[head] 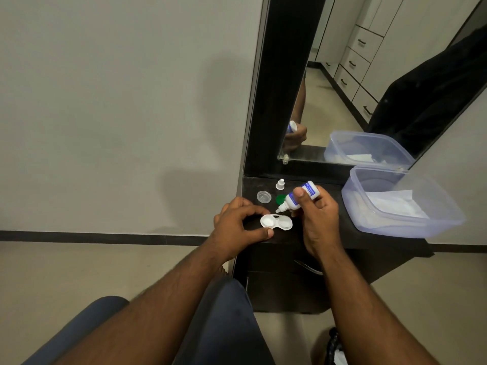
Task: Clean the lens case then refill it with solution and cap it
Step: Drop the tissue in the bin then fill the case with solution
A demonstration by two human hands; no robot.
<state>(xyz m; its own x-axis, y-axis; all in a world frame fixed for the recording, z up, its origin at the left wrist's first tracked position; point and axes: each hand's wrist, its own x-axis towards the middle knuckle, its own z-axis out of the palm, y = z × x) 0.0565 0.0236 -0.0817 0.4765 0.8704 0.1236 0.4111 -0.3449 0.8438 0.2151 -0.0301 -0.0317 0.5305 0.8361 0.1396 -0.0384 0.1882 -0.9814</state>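
A white two-well lens case (276,222) lies uncapped on the dark cabinet top (329,233). My left hand (237,227) holds the case by its left end between thumb and fingers. My right hand (316,214) grips a small white solution bottle (297,198) with a blue label, tilted so its nozzle points down-left just above the case. Behind it lie a clear round cap (264,197), a green cap (280,199) partly hidden by the bottle, and the bottle's small white cap (280,184).
A clear plastic tub (448,222) holding white tissue sits at the right of the cabinet top. A black-framed mirror (342,75) stands right behind the caps. The cabinet's left edge drops off close to my left hand.
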